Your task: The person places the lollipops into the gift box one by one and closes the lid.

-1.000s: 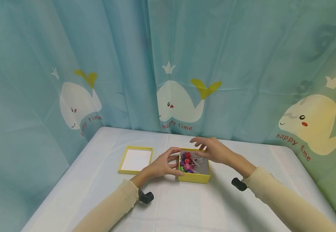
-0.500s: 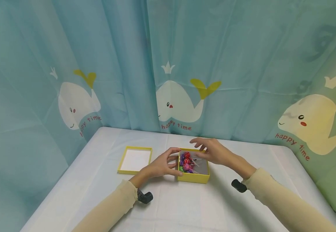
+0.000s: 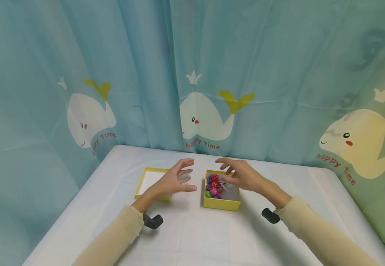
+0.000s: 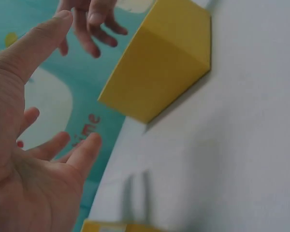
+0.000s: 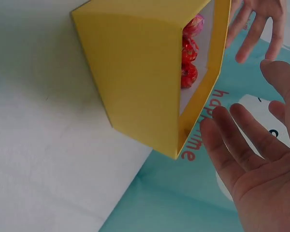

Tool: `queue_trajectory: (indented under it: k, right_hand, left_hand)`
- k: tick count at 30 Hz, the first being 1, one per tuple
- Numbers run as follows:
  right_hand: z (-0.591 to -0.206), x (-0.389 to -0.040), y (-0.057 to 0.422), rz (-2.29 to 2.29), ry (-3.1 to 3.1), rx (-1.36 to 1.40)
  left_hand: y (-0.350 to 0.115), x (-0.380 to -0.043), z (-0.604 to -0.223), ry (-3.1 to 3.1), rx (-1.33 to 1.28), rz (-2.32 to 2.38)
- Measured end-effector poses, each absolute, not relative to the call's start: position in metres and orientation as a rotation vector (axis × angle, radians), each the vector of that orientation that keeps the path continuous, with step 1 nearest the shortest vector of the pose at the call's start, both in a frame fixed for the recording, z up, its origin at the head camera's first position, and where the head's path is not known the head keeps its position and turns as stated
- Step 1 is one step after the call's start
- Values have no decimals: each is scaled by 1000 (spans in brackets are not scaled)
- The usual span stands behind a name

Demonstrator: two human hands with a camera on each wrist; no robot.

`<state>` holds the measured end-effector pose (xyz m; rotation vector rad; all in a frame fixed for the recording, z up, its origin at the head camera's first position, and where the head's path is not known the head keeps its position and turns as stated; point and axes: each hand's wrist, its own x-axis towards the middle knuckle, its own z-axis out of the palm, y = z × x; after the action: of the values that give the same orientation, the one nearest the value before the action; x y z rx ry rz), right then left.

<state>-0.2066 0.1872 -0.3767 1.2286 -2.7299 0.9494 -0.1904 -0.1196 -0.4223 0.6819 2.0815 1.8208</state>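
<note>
A yellow open-topped box [image 3: 221, 204] stands on the table, right of the middle in the head view. Wrapped lollipops [image 3: 214, 186] in red, pink, purple and green lie along its left side, their white sticks pointing right. My right hand [image 3: 244, 175] hovers over the box's far right corner, fingers spread and holding nothing. To the left, my left hand [image 3: 170, 181] is in the air between the box and a shallow yellow-rimmed lid [image 3: 149, 181], partly covering the lid. Its fingers are apart with nothing between them. The left wrist view shows the box's outer wall [image 4: 154, 67].
A white cloth covers the table [image 3: 192, 236]. Behind it hangs a blue curtain [image 3: 146, 92] printed with whales, close to the table's far edge. A black wrist device [image 3: 153, 221] sits on the left wrist, and another black device [image 3: 270, 215] on the right.
My left hand has left the box's left side and moved left, now over the lid's right part. My right hand has stayed nearly in place above the box.
</note>
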Motion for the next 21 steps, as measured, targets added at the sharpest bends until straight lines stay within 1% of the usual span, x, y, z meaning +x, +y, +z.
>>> queue_trajectory:
  k: [10, 16, 21]
  right_hand:
    - [-371, -194, 151, 1148, -2715, 1221]
    - [-368, -187, 121, 1375, -2792, 1110]
    - [-370, -183, 96, 1706, -2820, 989]
  left_hand:
    - [-170, -179, -408, 2270, 664, 1775]
    - [-203, -173, -398, 2522, 607, 1653]
    - [-225, -172, -398, 2732, 490, 1535]
